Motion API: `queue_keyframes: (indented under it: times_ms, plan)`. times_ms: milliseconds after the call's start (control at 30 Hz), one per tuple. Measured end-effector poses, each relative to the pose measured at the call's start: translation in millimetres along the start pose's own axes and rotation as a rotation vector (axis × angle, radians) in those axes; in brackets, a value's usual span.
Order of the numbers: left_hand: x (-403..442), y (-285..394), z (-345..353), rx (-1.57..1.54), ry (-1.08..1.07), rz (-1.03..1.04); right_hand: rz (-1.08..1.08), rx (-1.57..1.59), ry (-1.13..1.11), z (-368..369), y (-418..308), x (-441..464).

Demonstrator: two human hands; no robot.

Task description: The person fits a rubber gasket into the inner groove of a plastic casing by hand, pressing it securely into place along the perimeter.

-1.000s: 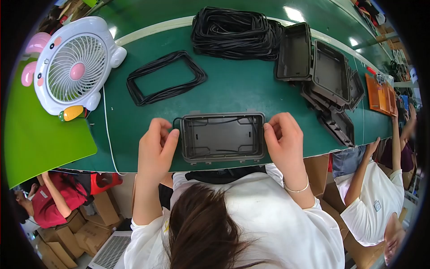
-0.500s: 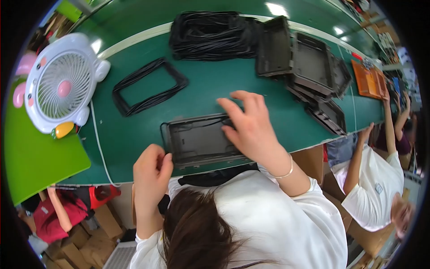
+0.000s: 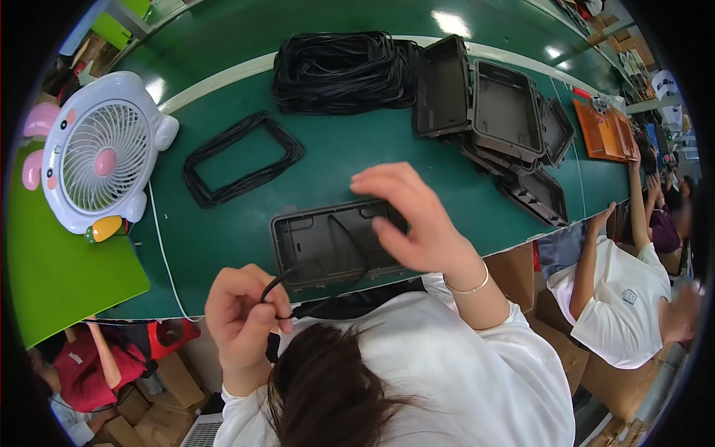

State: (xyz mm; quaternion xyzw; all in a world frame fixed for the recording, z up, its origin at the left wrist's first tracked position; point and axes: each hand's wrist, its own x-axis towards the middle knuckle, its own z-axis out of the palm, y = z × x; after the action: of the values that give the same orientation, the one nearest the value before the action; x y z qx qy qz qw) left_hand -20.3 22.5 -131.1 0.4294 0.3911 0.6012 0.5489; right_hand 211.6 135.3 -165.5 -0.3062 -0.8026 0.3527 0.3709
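Bent over a green counter (image 3: 350, 160), a worker draws up a thin black cord (image 3: 274, 287) in the left hand (image 3: 242, 316), the thumb and fingers closed on it just off the near edge. The pinch suits so slim and slack a piece — its strands trail back over the open dark case (image 3: 313, 242), which lies close to that same edge, apparently for easy reach.

The right hand (image 3: 424, 223) arches over the case's right end, thumb and fingers spread; whether it touches the rim or a strand cannot be told. Its grip is open, with nothing seen held.

A flat bundle of cord loops (image 3: 289, 145) lies beyond the case to the left, while a bigger coiled heap (image 3: 342, 74) sits toward the far edge. More dark cases (image 3: 506, 112) lean in a loose pile to the right — seemingly kept aside to leave working room. A white fan (image 3: 106, 162) stands near the left end, its grille facing up, by a lime-green mat (image 3: 67, 276). Another person (image 3: 622, 298) is at the right.
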Motion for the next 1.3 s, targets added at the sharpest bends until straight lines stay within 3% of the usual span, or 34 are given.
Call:
queue_keyframes:
  times_ms: [100, 200, 300, 333, 433, 567, 600, 733, 800, 833, 900, 1000, 1033, 1133, 1300]
  plan:
    - [2, 1, 5, -0.032, -0.056, -0.11, -0.095, 0.208, -0.072, 13, -18, 5]
    - [11, 7, 11, 0.02, -0.245, -0.051, -0.124, 0.032, -0.173, 33, -9, 5]
    - [10, 13, 9, -0.076, -0.294, 0.069, 0.108, 0.036, -0.231, 26, -3, 4]
    - [7, 13, 16, -0.175, -0.181, 0.082, 0.1, 0.103, -0.114, 25, -7, 5]
    - [12, 16, 15, -0.092, -0.177, -0.002, -0.084, 0.23, -0.154, 18, -11, 9]
    - [17, 15, 19, -0.093, -0.396, -0.028, -0.072, 0.319, -0.239, 33, -11, 5]
    - [22, 15, 17, -0.099, -0.485, 0.09, -0.042, 0.255, -0.223, 34, -8, 4]
    - [19, 21, 3, -0.444, -0.311, 0.235, 0.113, 0.28, -0.198, -2, 1, 0]
    - [11, 26, -7, -0.515, -0.104, 0.21, 0.473, 0.868, -0.155, -24, 7, -17]
    - [10, 25, -10, -0.456, -0.027, 0.127, 0.45, 0.921, -0.112, -34, 13, -23]
    - [3, 18, -20, -0.332, 0.135, -0.05, 0.449, 0.871, -0.023, -41, 17, -28]
    - [-3, -10, -32, -0.138, 0.26, -0.348, 0.765, 0.631, -0.011, -37, 10, -26]
    - [-3, -16, -31, -0.066, 0.307, -0.43, 0.751, 0.495, 0.053, -29, 13, -27]
    - [-7, -31, -27, 0.164, 0.34, -0.46, 0.682, 0.07, 0.186, -8, 10, -27]
    - [-12, -38, -22, 0.383, 0.352, -0.383, 0.446, -0.095, 0.326, 11, 15, -24]
